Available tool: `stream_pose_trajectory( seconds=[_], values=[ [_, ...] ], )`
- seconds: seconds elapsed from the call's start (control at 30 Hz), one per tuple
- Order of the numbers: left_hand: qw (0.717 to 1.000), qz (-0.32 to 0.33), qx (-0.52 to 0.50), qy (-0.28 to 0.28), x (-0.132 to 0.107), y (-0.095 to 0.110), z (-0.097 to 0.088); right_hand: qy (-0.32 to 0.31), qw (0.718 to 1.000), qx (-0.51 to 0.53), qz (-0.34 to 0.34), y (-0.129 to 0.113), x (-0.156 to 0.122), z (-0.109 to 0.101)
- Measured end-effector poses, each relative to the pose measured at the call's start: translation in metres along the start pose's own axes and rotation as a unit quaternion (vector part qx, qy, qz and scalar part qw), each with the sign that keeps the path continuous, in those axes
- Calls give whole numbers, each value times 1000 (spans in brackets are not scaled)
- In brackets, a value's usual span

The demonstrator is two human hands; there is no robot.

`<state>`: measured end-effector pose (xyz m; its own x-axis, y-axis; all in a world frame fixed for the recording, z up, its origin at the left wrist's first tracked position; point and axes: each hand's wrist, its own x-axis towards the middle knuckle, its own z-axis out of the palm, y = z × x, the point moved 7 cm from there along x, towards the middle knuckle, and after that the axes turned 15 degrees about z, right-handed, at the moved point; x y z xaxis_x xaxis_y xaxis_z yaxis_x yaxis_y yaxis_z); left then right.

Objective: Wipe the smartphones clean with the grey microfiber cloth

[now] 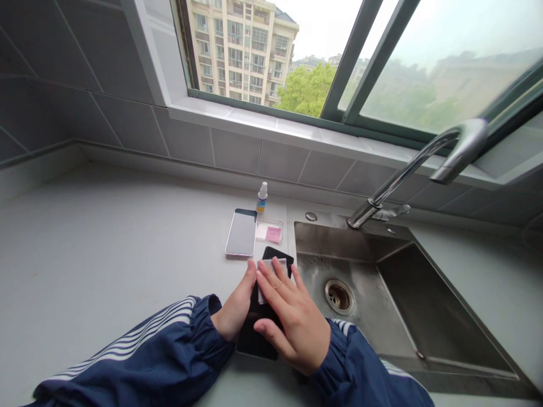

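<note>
A black flat device [257, 336], like a large phone or small tablet, lies on the counter in front of me. My right hand [292, 316] is flat on top of it, fingers stretched forward and thumb apart. Under those fingers a pale grey cloth [280, 264] is pressed against the dark surface. Along the device's left edge rests my left hand [236, 308], one digit stretched upward and the other fingers mostly hidden. Just beyond lies a phone [241, 233] with a light rim and dark screen. Beside that phone is a clear case [277, 224] with a pink piece [274, 234].
A small white-capped spray bottle [262, 199] stands behind the phone. To the right is a steel sink [403, 362] with a drain [340, 297], its rim close to my right hand. A chrome faucet [403, 175] arches over it. The grey-white counter [106, 254] stretches left.
</note>
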<state>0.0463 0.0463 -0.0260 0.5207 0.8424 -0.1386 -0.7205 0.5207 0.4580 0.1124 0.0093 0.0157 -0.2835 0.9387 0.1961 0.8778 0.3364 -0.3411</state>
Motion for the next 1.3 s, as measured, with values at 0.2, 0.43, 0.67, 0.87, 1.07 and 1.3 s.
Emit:
stream_pose_trajectory(
  seconds=[0.2, 0.43, 0.67, 0.87, 1.07, 1.3],
  values=[
    [998, 27, 33, -35, 1, 1, 3, 57, 995, 0, 77, 12, 2, -7],
    [999, 9, 42, 32, 0, 3, -2, -6, 1000, -15, -17, -7, -1, 0],
    [1000, 3, -13, -18, 2, 3, 10, 47, 996, -25, 68, 11, 0, -4],
    [997, -67, -22, 27, -3, -2, 2, -31, 998, -13, -52, -16, -8, -4],
    [999, -37, -20, 14, 1, 3, 1, 12, 999, -31, -14, 4, -1, -11],
    [994, -96, -7, 44, -7, -5, -9, 20, 999, -28, -14, -1, -7, -6]
  ],
)
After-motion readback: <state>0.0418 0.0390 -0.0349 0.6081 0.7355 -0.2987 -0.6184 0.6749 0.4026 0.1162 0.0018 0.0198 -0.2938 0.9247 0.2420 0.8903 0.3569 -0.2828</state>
